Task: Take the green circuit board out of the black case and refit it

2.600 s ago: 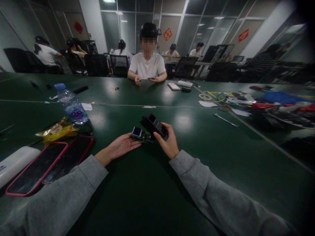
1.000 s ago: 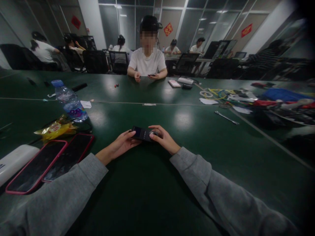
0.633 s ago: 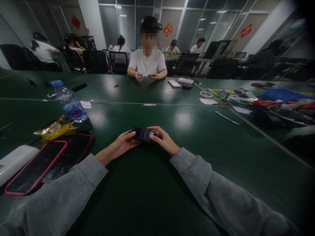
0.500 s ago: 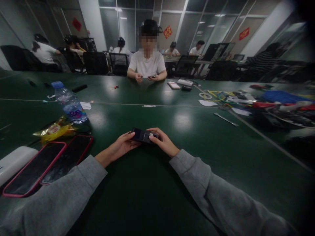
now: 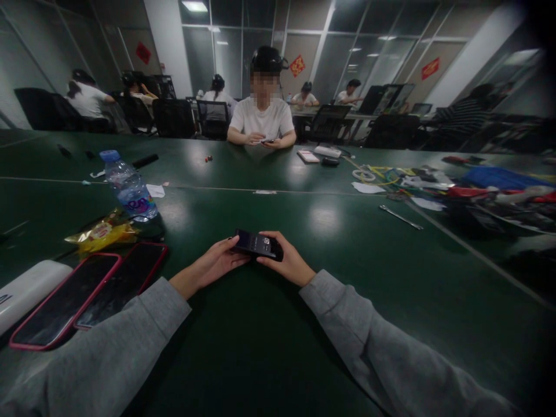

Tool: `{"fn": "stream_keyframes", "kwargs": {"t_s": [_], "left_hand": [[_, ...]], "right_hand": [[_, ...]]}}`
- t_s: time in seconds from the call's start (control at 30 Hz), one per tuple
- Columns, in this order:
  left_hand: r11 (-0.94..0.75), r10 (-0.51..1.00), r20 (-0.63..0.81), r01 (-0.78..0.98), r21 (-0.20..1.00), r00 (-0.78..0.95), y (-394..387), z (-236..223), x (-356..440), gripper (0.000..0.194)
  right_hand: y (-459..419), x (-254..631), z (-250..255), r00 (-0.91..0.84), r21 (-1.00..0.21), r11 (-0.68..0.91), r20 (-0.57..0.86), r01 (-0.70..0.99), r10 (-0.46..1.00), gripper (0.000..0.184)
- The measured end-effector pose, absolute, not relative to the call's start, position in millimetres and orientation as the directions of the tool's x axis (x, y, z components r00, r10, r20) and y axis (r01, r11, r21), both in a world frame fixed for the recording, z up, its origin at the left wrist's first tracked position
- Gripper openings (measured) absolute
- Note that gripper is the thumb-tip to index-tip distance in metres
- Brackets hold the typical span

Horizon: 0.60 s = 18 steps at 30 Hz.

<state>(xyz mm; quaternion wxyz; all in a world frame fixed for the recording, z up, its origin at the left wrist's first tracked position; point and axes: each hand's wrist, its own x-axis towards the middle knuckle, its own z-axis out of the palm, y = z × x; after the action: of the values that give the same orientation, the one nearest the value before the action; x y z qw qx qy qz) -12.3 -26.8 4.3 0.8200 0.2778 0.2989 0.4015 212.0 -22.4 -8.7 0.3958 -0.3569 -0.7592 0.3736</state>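
Observation:
A small black handheld device [image 5: 253, 242] with a dark screen at its left end and a white mark near its right end is held above the green table [image 5: 252, 347]. My left hand [image 5: 217, 260] is closed on its left end, thumb on top and fingers beneath. Around the right end, my right hand [image 5: 289, 260] has its thumb along the near edge and its fingers at the far edge. What kind of device it is, I cannot make out. Two phones in red cases, a front one [image 5: 65, 301] and a back one [image 5: 124, 281], lie by my left forearm.
On the left are a white case-like object [image 5: 32, 289], a yellow snack packet [image 5: 106, 233] and a tilted plastic bottle [image 5: 130, 188]. A wrench [image 5: 399, 216] and a heap of cables [image 5: 490, 185] lie on the right. Across the table sits a person [image 5: 262, 119] holding a small object.
My right thumb has moved off the device's top face to its near edge, uncovering the white mark. The view has tipped up slightly. The person opposite has brought their hands together.

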Motion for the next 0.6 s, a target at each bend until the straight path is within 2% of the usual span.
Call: {"fn": "stream_keyframes", "kwargs": {"t_s": [0.6], "left_hand": [[0.533, 0.812, -0.253, -0.491, 0.689, 0.526, -24.5, -0.5, -14.4, 0.047]], "right_hand": [[-23.8, 211.9, -6.5, -0.421, -0.809, 0.506, 0.364, 0.299, 0.831, 0.049]]}}
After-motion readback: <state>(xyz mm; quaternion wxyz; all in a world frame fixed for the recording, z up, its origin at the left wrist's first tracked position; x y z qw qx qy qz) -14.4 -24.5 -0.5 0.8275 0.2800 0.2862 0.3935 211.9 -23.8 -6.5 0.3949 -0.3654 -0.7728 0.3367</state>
